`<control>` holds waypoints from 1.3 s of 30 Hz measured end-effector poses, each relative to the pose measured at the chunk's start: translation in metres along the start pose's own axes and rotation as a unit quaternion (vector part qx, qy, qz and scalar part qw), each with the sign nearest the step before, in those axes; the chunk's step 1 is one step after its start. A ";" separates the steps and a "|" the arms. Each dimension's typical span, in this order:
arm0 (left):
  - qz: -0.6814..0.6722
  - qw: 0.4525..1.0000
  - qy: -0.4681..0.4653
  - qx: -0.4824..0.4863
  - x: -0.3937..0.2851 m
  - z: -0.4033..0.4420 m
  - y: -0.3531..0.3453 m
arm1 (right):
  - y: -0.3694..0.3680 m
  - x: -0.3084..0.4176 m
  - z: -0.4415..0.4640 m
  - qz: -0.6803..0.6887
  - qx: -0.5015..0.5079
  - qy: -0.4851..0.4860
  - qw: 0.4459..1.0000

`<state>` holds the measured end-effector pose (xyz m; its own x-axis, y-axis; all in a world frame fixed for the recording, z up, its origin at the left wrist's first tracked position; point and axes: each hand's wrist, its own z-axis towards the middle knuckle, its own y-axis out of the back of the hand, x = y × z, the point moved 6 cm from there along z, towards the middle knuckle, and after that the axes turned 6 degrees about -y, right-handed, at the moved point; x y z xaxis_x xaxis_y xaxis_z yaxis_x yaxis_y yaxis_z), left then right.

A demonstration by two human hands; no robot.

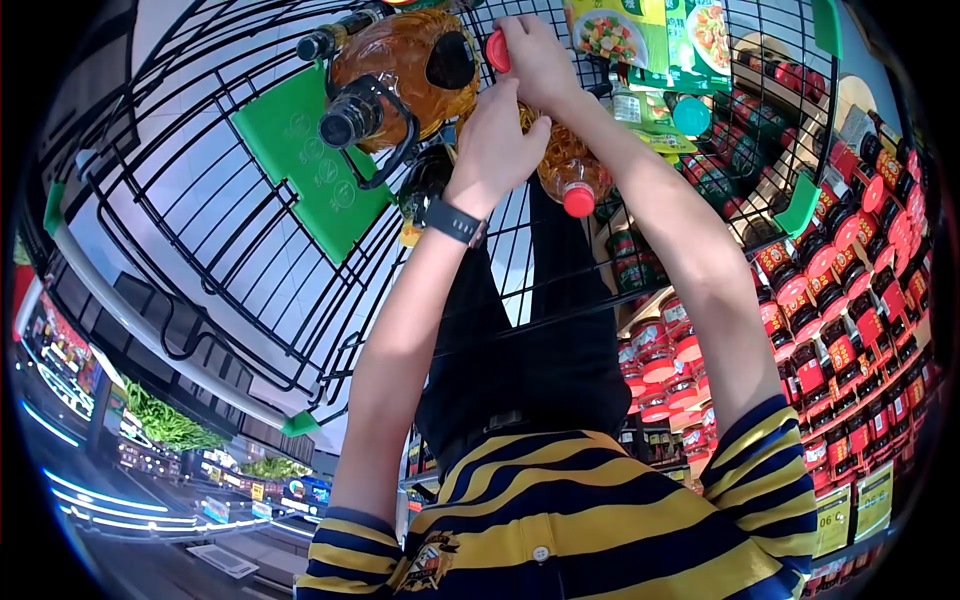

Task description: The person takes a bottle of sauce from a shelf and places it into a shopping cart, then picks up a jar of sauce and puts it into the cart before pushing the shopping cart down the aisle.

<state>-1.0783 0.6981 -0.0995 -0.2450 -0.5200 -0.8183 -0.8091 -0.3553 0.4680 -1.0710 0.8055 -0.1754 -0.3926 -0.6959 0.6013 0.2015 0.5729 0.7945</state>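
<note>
Both my hands are inside a black wire shopping cart (270, 300), close together. My right hand (540, 65) has its fingers closed round a container with a round red cap (497, 51); its body is mostly hidden. Just below, my left hand (500, 145), with a dark watch on the wrist, is curled with the thumb to the right; what it grips is hidden. A bottle of amber liquid with a red cap (578, 198) lies under my right forearm. To the left of my hands is a large jug of amber liquid (405, 75) with a black cap and handle.
Green and yellow food packets (650, 35) and a teal-capped container (690, 114) lie at the cart's right. A green panel (312, 165) is fixed on its left side. Shelves of red-lidded jars (840, 260) stand close on the right, with price tags (873, 503) below.
</note>
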 end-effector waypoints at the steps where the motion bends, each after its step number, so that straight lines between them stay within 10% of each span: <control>1: 0.011 1.000 0.000 0.001 -0.005 -0.004 0.001 | -0.002 0.002 0.000 0.000 0.000 0.008 1.000; 22: 0.037 0.996 -0.020 0.077 -0.030 -0.149 0.043 | -0.046 0.014 -0.008 -0.067 0.190 -0.086 0.976; 39: 0.260 0.956 0.004 0.136 0.010 -0.271 0.083 | 0.140 0.131 -0.196 0.100 0.148 -0.019 0.984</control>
<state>-1.0027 0.4530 0.0216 -0.6487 -0.5771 -0.4962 -0.6884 0.1668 0.7059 -0.9181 0.7096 0.0317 -0.4069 -0.5429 0.7346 0.0095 0.8016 0.5978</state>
